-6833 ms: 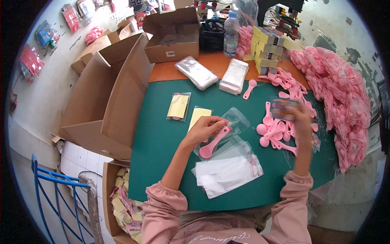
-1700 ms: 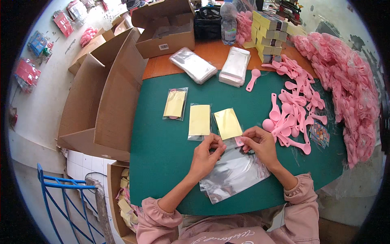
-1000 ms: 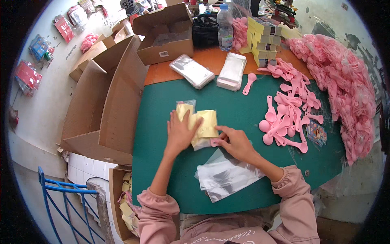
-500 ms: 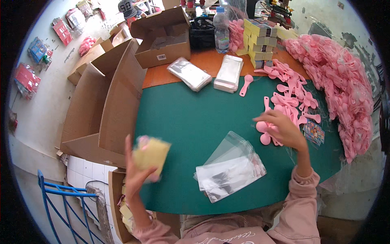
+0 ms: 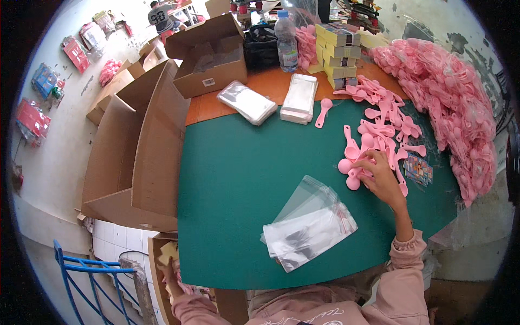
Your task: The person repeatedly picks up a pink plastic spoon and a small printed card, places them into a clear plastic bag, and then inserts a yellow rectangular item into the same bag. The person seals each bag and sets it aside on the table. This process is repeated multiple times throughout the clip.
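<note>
My right hand is over the pile of pink plastic spoons, its bent fingers closing around a pink spoon at the pile's near left edge. Down at the lower left, my left hand reaches into a cardboard box below the table edge. Its fingers are at a pale yellow packet; they are small and partly hidden. Clear flat plastic bags lie fanned on the green tabletop between my arms. A small stack of printed cards sits right of the spoons.
Two bundles of clear bags and a single spoon lie farther back. Behind them stand a water bottle and stacked card bundles. Open cartons flank the left side; a large bagged heap of spoons borders the right.
My left hand has carried the yellow packet with pink inside from above the table's left side down into the low box. My right hand has lowered onto the spoons.
</note>
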Demonstrator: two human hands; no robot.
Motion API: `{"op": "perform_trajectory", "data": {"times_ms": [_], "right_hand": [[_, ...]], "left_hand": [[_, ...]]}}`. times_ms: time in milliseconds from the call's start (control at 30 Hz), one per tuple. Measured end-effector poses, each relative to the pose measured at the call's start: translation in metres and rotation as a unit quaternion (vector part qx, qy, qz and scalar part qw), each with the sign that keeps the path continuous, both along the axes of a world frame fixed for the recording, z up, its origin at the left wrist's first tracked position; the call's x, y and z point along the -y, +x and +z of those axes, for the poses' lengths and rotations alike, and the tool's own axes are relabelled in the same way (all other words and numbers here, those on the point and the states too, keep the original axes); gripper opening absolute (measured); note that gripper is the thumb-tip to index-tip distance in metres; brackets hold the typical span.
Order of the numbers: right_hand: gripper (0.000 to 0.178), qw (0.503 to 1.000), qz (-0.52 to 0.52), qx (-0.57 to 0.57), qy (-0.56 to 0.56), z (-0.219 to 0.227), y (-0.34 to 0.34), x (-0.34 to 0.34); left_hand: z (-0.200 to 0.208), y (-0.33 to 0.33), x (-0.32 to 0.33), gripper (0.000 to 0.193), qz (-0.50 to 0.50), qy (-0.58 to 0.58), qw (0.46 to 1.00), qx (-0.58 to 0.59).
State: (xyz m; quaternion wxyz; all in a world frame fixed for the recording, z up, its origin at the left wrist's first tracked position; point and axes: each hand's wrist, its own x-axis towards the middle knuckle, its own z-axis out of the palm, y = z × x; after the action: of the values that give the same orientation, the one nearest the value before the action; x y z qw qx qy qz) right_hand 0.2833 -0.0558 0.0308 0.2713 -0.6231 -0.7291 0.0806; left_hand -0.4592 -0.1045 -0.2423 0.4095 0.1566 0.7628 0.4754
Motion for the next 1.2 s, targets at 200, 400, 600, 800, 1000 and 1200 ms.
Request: {"op": "perform_trajectory", "data": {"times_ms": [200,400,600,800,1000,1200], "right_hand": [[0.029,0.999,-0.037,0.036,0.013,-0.005,-0.002,0.002],[0.026,0.993,0.007,0.121,0.004,0.000,-0.003,-0.010],[0.027,0.988,0.037,-0.146,-0.022,0.020,-0.007,-0.052],[0.026,0.947,0.072,-0.312,0.006,0.011,-0.051,-0.080],[0.019,0.880,-0.027,-0.473,-0.003,-0.006,-0.057,-0.064],[0.014,0.939,-0.076,-0.335,-0.031,-0.013,-0.059,-0.053]], "left_hand": [[-0.004,0.004,-0.037,0.048,-0.017,-0.085,0.969,-0.233],[0.139,0.050,-0.063,0.035,0.079,0.122,0.907,-0.395],[0.335,0.364,-0.092,0.023,-0.502,0.273,0.734,-0.367],[0.236,0.481,-0.098,0.041,-0.577,0.305,0.637,-0.410],[0.237,0.476,-0.129,0.030,-0.659,0.254,0.684,-0.183],[0.239,0.459,-0.146,0.039,-0.568,0.191,0.784,0.164]]}}
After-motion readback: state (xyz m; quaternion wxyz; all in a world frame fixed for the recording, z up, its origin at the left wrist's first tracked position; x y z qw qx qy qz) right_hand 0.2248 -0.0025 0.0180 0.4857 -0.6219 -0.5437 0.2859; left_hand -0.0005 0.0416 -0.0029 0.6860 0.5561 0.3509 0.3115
